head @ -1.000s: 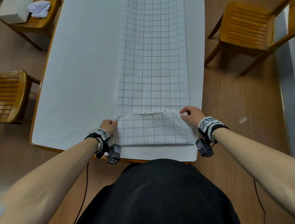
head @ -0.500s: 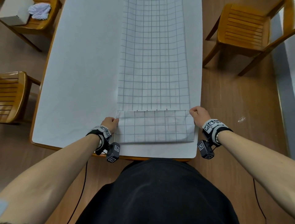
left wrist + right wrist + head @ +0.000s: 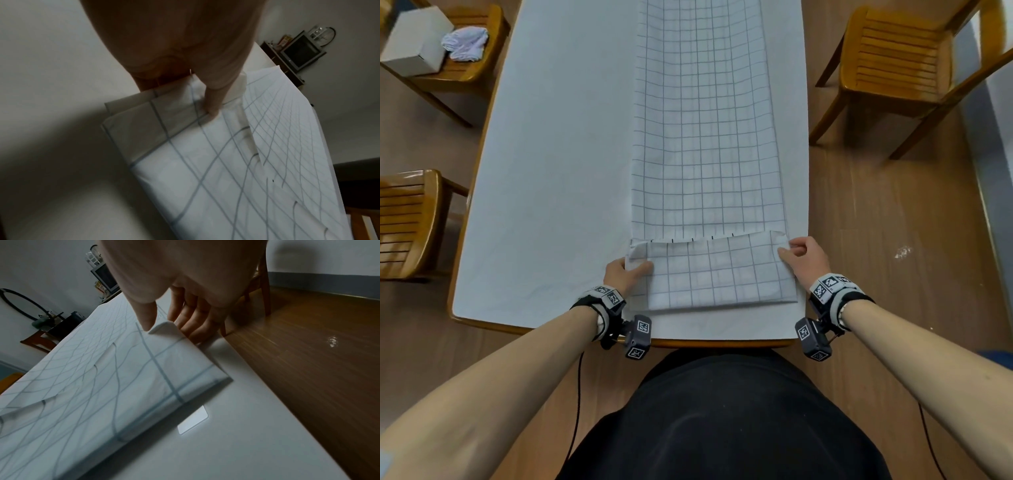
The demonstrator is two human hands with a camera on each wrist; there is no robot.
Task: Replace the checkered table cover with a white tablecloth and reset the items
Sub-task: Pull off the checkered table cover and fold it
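Left hand (image 3: 625, 274) and right hand (image 3: 804, 257), each pinching a corner of the folded checkered cover (image 3: 709, 270), poised to fold onward over white tablecloth (image 3: 551, 171) beneath.

Checkered cover, part folded, on the white cloth

My checkered cover (image 3: 705, 144) lies as a long folded strip along the right half of the white tablecloth (image 3: 558, 164) (spread flat), its near end folded back over itself.

Wooden table (image 3: 482, 322) sits on brown plank floor (image 3: 876, 240). Slatted wooden chairs (image 3: 893, 58) flank the table on both sides. One far-left chair (image 3: 462, 72) carries a white box (image 3: 414, 41) and crumpled cloth (image 3: 465, 42).
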